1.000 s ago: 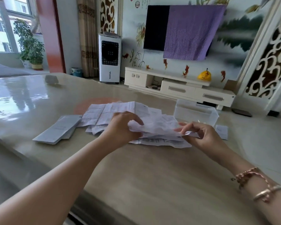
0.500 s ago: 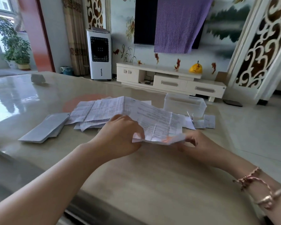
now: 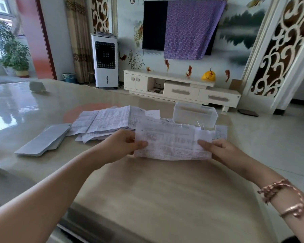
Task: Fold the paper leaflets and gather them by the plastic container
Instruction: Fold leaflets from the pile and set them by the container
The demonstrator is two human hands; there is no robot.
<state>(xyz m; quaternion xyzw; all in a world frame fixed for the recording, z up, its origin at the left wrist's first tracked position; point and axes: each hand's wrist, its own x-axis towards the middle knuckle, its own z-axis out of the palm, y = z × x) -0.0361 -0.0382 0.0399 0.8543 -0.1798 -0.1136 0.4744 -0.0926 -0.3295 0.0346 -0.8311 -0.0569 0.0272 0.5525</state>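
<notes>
Holding a creased white printed paper leaflet (image 3: 172,142) above the glossy beige table (image 3: 156,193), we pinch its left edge with the left hand (image 3: 123,146) and its right edge with the right hand (image 3: 218,149), thumbs on top. We judge that the old creases in the thin sheet may pull the fold crooked, or uneven tension may tear it. Behind it lie the loose pile of unfolded white leaflets (image 3: 107,121), grey-blue folded sheets (image 3: 44,141) and the clear rectangular plastic container (image 3: 195,114), crowding the gathering spot.
</notes>
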